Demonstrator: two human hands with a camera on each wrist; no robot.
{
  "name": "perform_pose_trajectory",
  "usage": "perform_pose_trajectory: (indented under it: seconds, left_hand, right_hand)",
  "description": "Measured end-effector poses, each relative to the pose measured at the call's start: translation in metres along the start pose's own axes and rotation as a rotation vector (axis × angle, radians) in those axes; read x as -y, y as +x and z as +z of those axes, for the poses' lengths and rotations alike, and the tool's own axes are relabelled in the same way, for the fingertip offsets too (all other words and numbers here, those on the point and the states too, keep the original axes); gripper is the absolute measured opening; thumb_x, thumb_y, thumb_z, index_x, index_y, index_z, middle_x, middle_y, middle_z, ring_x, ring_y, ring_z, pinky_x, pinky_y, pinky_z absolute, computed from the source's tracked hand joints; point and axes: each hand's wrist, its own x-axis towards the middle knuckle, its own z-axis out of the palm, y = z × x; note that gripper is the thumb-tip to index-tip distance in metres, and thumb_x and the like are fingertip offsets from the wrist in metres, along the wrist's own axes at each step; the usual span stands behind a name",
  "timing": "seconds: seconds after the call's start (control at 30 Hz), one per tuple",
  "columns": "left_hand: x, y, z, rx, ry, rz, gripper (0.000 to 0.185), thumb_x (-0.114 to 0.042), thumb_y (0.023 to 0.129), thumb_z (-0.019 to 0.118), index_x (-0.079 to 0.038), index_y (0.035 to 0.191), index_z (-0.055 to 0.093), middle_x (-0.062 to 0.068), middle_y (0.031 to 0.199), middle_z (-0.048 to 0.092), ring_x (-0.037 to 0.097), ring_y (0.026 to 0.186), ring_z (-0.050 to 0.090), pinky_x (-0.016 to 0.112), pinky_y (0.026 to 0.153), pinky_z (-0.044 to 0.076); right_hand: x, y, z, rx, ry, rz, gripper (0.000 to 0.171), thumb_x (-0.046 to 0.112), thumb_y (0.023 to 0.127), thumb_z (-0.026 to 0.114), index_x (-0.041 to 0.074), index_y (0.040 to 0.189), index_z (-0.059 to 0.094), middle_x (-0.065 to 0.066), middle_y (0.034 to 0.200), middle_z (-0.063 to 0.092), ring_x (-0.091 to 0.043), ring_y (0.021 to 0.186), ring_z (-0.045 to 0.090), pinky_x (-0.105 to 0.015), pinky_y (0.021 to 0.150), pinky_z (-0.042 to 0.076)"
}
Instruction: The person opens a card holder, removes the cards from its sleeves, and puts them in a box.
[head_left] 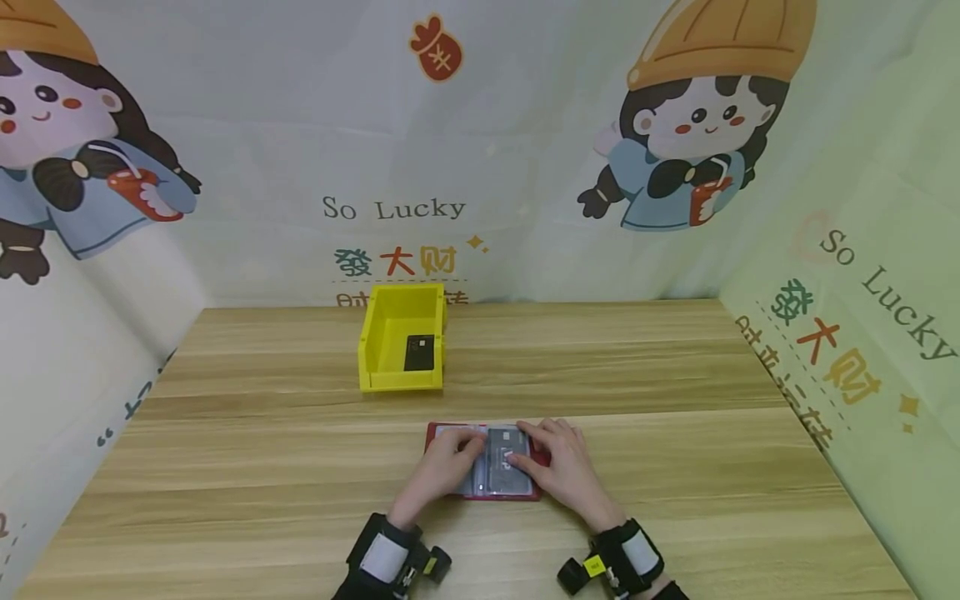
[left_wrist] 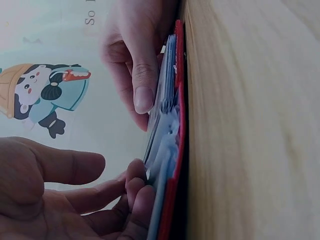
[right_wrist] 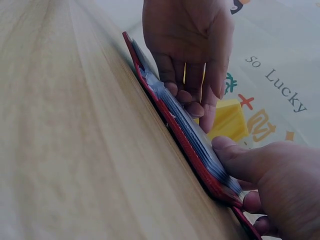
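A red card holder lies spread on the wooden table, with clear plastic sleeves stacked thickly on its right half. A dark grey card shows in the top right sleeve. My left hand rests over the left half, its fingertips touching the sleeves near the fold and its thumb held apart from them. From the right side, my right hand holds the stack at its outer edge. Its thumb lies on the top sleeve, and other fingers are at the page edges and cover.
Beyond the holder stands a yellow bin with a black card lying inside. The wooden table reaches back to a printed cloth backdrop, which also hangs at both sides.
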Motion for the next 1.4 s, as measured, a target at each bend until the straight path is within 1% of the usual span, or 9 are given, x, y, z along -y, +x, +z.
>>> perform_pose_trajectory:
  seconds: [0.13,0.27,0.43,0.5,0.63,0.77,0.93,1.17,1.4]
  left_hand:
    - [-0.001,0.001,-0.001,0.009,-0.010,-0.018,0.032,-0.016,0.104,0.051,0.007,0.119,0.067,0.014,0.099,0.065,0.017,0.081,0.054,0.027,0.068,0.042]
    - [-0.002,0.004,-0.002,0.023,-0.018,-0.037,0.031,-0.017,0.103,0.051,0.007,0.114,0.068,0.009,0.091,0.062,0.015,0.078,0.051,0.026,0.067,0.039]
    - [-0.004,0.011,-0.006,0.055,-0.013,-0.043,0.025,-0.013,0.100,0.054,0.004,0.099,0.073,0.001,0.077,0.048,0.014,0.072,0.044,0.025,0.063,0.032]
    - [-0.006,0.013,-0.007,0.062,-0.001,-0.053,0.022,-0.011,0.098,0.057,0.004,0.097,0.073,0.001,0.077,0.049,0.014,0.072,0.044,0.024,0.062,0.033]
    - [-0.009,0.013,-0.006,0.028,0.033,-0.070,0.017,-0.011,0.094,0.066,0.004,0.099,0.073,0.004,0.080,0.065,0.012,0.072,0.054,0.024,0.061,0.040]
    - [-0.008,0.016,-0.005,0.009,0.033,-0.094,0.018,-0.011,0.091,0.070,0.004,0.100,0.072,0.007,0.079,0.072,0.011,0.069,0.062,0.024,0.061,0.044]
    - [-0.008,0.017,-0.003,0.007,0.023,-0.135,0.025,-0.013,0.089,0.074,0.005,0.107,0.069,0.009,0.075,0.074,0.012,0.066,0.066,0.023,0.061,0.047]
    - [-0.008,0.018,0.000,-0.027,0.023,-0.110,0.031,-0.009,0.087,0.076,0.007,0.112,0.068,0.009,0.068,0.073,0.009,0.055,0.065,0.023,0.054,0.050]
    - [-0.006,0.017,0.000,-0.037,-0.011,-0.087,0.027,-0.003,0.086,0.076,0.009,0.109,0.067,0.012,0.070,0.073,0.010,0.053,0.064,0.024,0.052,0.053]
  right_hand:
    - [-0.001,0.000,0.001,-0.001,0.006,0.007,0.047,0.030,0.082,0.082,0.007,0.122,0.072,0.008,0.078,0.050,-0.010,0.081,0.042,-0.031,0.080,0.028]
    - [-0.001,-0.001,0.001,-0.002,0.014,0.013,0.048,0.030,0.082,0.082,0.007,0.123,0.071,0.008,0.078,0.050,-0.010,0.081,0.042,-0.031,0.080,0.028]
    - [0.000,-0.001,-0.001,-0.019,0.014,0.007,0.048,0.029,0.082,0.083,0.008,0.123,0.072,0.008,0.079,0.051,-0.010,0.080,0.043,-0.032,0.081,0.029]
    - [0.000,-0.002,-0.001,-0.026,0.009,0.002,0.047,0.029,0.081,0.083,0.008,0.122,0.072,0.008,0.078,0.051,-0.010,0.080,0.043,-0.032,0.080,0.029]
    - [0.000,-0.002,-0.001,-0.029,0.000,-0.002,0.047,0.030,0.081,0.083,0.008,0.122,0.072,0.008,0.077,0.050,-0.010,0.080,0.043,-0.031,0.079,0.029]
    - [0.000,-0.002,-0.001,-0.016,0.006,0.006,0.047,0.030,0.082,0.082,0.009,0.122,0.072,0.008,0.076,0.049,-0.011,0.081,0.043,-0.032,0.080,0.029]
    - [-0.001,-0.001,-0.001,0.000,0.001,0.006,0.048,0.032,0.083,0.081,0.009,0.124,0.071,0.008,0.078,0.049,-0.011,0.081,0.043,-0.032,0.080,0.028]
    - [0.000,-0.001,-0.001,0.005,-0.002,-0.002,0.050,0.034,0.083,0.080,0.009,0.125,0.071,0.008,0.078,0.048,-0.012,0.082,0.042,-0.032,0.080,0.027]
    - [0.000,-0.001,0.001,0.004,-0.002,-0.016,0.051,0.035,0.083,0.081,0.009,0.126,0.070,0.008,0.078,0.047,-0.012,0.081,0.041,-0.031,0.079,0.026]
